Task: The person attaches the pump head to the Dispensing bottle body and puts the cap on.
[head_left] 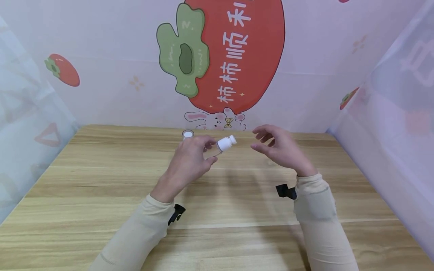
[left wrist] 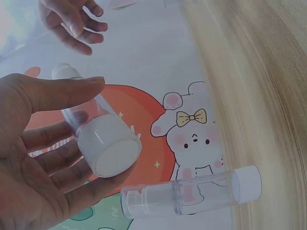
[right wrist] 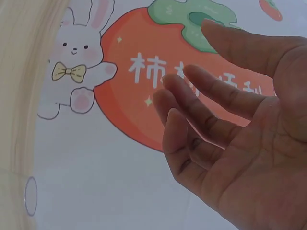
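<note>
My left hand (head_left: 190, 158) grips a small clear pump bottle (left wrist: 108, 139) with a white pump top and a white base, its thumb on one side and fingers on the other. The bottle is tilted above the table, its white top pointing right toward my right hand (head_left: 279, 148). That hand hovers a short way off, holding nothing, its fingers relaxed and slightly bent. Behind the left hand, a second clear bottle (left wrist: 201, 191) stands upright on the table, with a clear cover over its white pump. A clear, round-ended piece (right wrist: 31, 196), faintly outlined, is at the table's back edge in the right wrist view.
The wood-grain table (head_left: 101, 210) runs back to a printed cloth wall (head_left: 305, 94) with a large red persimmon and a rabbit. Cloth sides (head_left: 400, 150) rise at left and right. A black camera mount (head_left: 286, 191) sits at each wrist.
</note>
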The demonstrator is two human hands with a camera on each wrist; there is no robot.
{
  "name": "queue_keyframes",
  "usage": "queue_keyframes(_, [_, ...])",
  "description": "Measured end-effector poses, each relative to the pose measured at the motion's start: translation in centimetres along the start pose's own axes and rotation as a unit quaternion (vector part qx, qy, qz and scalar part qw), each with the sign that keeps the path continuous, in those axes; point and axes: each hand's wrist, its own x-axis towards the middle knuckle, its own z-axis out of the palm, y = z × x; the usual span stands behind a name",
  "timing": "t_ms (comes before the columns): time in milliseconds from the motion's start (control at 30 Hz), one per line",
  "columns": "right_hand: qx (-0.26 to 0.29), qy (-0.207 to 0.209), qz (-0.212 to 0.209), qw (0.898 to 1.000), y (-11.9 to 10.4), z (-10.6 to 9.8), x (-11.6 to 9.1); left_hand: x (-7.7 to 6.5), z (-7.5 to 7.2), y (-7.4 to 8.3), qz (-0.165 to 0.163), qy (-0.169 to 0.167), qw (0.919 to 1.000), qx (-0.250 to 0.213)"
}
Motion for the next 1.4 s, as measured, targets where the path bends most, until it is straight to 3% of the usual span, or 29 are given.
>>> queue_keyframes(300, [-0.069,0.02,0.035,0.997,1.2,-0.2,0.2,0.0,0.0,-0.1,0.001,-0.003,1.0,0.003])
queue_keyframes(700, [-0.136,0.01,0.086,0.987,3.7,0.0,0.6,0.0,0.0,0.0,0.004,-0.003,1.0,-0.002])
queue_keyframes(1400, [-0.174,-0.033,0.136,0.975,6.4,0.6,0.8,0.0,0.1,0.0,0.005,-0.009,0.9999,-0.003])
